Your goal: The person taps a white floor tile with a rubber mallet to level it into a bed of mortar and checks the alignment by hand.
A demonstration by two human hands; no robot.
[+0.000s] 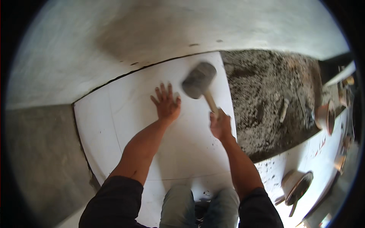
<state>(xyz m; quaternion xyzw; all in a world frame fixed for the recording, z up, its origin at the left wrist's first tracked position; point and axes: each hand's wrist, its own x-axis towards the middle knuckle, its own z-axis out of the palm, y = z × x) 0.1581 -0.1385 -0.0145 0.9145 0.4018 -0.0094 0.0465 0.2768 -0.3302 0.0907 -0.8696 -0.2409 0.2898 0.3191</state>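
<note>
My left hand lies flat with its fingers spread on a large white floor tile. In my right hand is the wooden handle of a mallet with a thick dark head. The head is slightly blurred and hangs over the tile, right of my left hand; whether it touches the surface I cannot tell. Along the tile's right edge lies a bed of rough grey mortar. The tile's far edge runs beside the wall, with a thin dark gap between them.
Plastered walls rise at the far side and at the left. A bucket with a tool handle sticking out stands on the tiles at lower right. Another bucket is farther right, beside the mortar. My knees are at the lower edge.
</note>
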